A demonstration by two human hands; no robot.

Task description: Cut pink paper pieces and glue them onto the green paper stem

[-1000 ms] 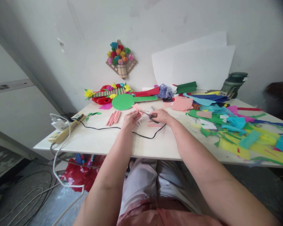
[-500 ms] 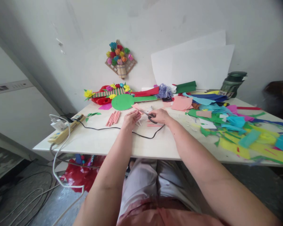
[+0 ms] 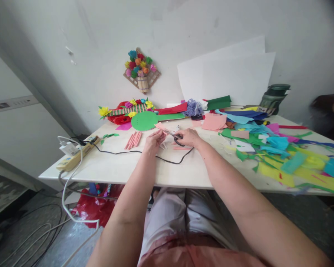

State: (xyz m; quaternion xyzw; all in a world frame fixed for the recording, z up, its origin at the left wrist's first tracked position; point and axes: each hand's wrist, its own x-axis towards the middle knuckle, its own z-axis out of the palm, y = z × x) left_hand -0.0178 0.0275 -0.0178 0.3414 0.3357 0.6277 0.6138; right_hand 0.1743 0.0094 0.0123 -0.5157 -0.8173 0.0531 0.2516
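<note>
My left hand (image 3: 156, 138) is closed in a pinch on a small piece of salmon-pink paper (image 3: 160, 127), held a little above the table. In my right hand (image 3: 190, 137) are black-handled scissors (image 3: 178, 137), with their blades pointing left at the pink paper. Whether the blades touch the paper I cannot tell. Left of my hands lie several rolled pink paper sticks (image 3: 133, 140). A green round paper shape with a long strip (image 3: 144, 121) lies just behind them.
Coloured paper scraps (image 3: 278, 148) cover the table's right side, with a dark green bottle (image 3: 274, 99) behind. A black cord (image 3: 169, 161) crosses in front of my hands to a power strip (image 3: 78, 152) at the left. Paper flowers (image 3: 133, 107) lie at the back.
The pink paper's free end has tipped slightly to the left. Both hands stay in nearly the same place, still holding the paper and the scissors.
</note>
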